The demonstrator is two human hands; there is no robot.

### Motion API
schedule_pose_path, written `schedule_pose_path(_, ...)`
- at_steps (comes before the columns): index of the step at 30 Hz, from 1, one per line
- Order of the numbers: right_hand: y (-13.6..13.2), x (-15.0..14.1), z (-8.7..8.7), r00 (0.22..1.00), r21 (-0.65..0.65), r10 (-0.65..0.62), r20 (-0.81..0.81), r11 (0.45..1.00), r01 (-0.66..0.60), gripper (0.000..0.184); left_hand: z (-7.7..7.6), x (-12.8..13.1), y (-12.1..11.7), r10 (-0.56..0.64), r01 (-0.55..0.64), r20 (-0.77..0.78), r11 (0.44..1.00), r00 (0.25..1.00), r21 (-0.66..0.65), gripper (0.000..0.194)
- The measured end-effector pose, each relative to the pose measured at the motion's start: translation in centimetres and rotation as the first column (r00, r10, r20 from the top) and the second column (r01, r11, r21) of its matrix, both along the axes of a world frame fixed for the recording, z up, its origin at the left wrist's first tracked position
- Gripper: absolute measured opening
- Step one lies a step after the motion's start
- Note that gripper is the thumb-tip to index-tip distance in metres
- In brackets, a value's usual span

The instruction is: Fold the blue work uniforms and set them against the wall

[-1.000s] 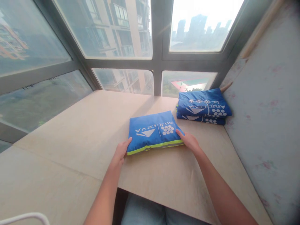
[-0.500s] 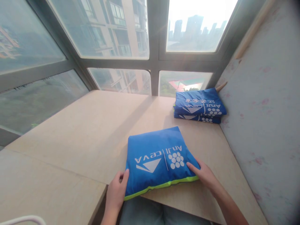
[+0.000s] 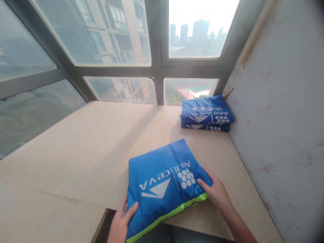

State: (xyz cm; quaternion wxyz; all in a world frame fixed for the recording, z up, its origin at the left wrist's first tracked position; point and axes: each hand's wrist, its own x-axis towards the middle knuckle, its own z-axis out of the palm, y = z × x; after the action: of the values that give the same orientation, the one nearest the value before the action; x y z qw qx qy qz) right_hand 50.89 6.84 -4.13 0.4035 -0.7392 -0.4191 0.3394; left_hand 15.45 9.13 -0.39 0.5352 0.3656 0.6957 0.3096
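A folded blue garment [image 3: 162,184] with a lime-green edge and white upside-down lettering and logos lies between my hands in the head view. My left hand [image 3: 123,217] grips its near left corner, thumb on top and the other fingers partly hidden at the side. At the right edge, my right hand [image 3: 215,189] holds it the same way, with the thumb on top near the white dots and the fingers partly hidden. The garment sits at a slant near the table's front edge, its left near corner closest to me.
Two more folded blue garments [image 3: 206,111] are stacked at the back right, against the patterned wall [image 3: 280,111]. The light wooden table [image 3: 76,145] reaches back to the windows. In front is a gap at the table edge, with my legs below.
My hands have turned the folded garment slightly, its left side coming nearer to me. My left thumb lies further over its top. The view has shifted a little to the right.
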Motion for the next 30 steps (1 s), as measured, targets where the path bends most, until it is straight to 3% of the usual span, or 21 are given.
schedule_pose_path(3, 1.8, 0.3, 2.2, 0.998, 0.048, -0.004, 0.070, 0.999, 0.000, 0.059, 1.0, 1.9, 2.0, 0.151, -0.155, 0.079, 0.987, 0.985, 0.050, 0.072)
schedule_pose_path(5, 3.2, 0.7, 4.2, 0.992, 0.093, -0.031, 0.122, 0.995, 0.020, 0.057, 2.4, 3.4, 3.8, 0.179, -0.196, 0.142, 0.973, 0.974, 0.119, 0.073)
schedule_pose_path(8, 5.4, 1.9, 7.8, 0.975, 0.202, -0.095, 0.202, 0.978, 0.054, 0.054, 5.3, 6.0, 6.7, 0.120, -0.175, 0.206, 0.947, 0.971, 0.270, 0.069)
schedule_pose_path(11, 7.6, 4.1, 11.7, 0.935, 0.349, -0.174, 0.310, 0.935, 0.058, 0.053, 8.2, 8.8, 10.3, 0.001, -0.114, 0.239, 0.879, 0.971, 0.462, 0.065)
schedule_pose_path(13, 9.3, 6.3, 14.3, 0.887, 0.455, -0.262, 0.380, 0.888, 0.067, 0.052, 9.9, 11.3, 13.6, -0.079, -0.081, 0.239, 0.802, 0.968, 0.592, 0.060)
schedule_pose_path(16, 12.4, 10.6, 18.0, 0.787, 0.554, -0.390, 0.478, 0.829, 0.074, 0.053, 12.1, 16.2, 20.6, -0.199, -0.005, 0.166, 0.625, 0.966, 0.781, 0.049)
schedule_pose_path(19, 16.5, 15.5, 21.1, 0.703, 0.572, -0.440, 0.558, 0.818, 0.058, 0.054, 13.7, 21.9, 29.0, -0.223, 0.019, 0.092, 0.450, 0.970, 0.893, 0.050)
schedule_pose_path(21, 19.4, 18.6, 22.2, 0.682, 0.556, -0.446, 0.580, 0.828, 0.069, 0.054, 14.0, 25.6, 33.9, -0.236, 0.061, 0.031, 0.374, 0.971, 0.925, 0.055)
schedule_pose_path(23, 21.8, 21.2, 21.7, 0.682, 0.496, -0.429, 0.592, 0.861, 0.111, 0.052, 13.1, 28.9, 37.2, -0.232, 0.135, -0.047, 0.381, 0.972, 0.914, 0.055)
schedule_pose_path(25, 23.3, 23.0, 19.1, 0.707, 0.371, -0.389, 0.591, 0.909, 0.191, 0.050, 10.8, 31.1, 38.4, -0.273, 0.282, -0.172, 0.439, 0.946, 0.853, 0.055)
schedule_pose_path(28, 22.4, 23.0, 11.8, 0.739, 0.151, -0.375, 0.559, 0.923, 0.354, 0.053, 5.2, 31.6, 36.2, -0.397, 0.536, -0.373, 0.479, 0.838, 0.695, 0.060)
schedule_pose_path(30, 19.8, 21.0, 5.8, 0.693, 0.135, -0.448, 0.565, 0.878, 0.459, 0.054, 1.0, 30.2, 32.8, -0.393, 0.641, -0.507, 0.476, 0.767, 0.602, 0.061)
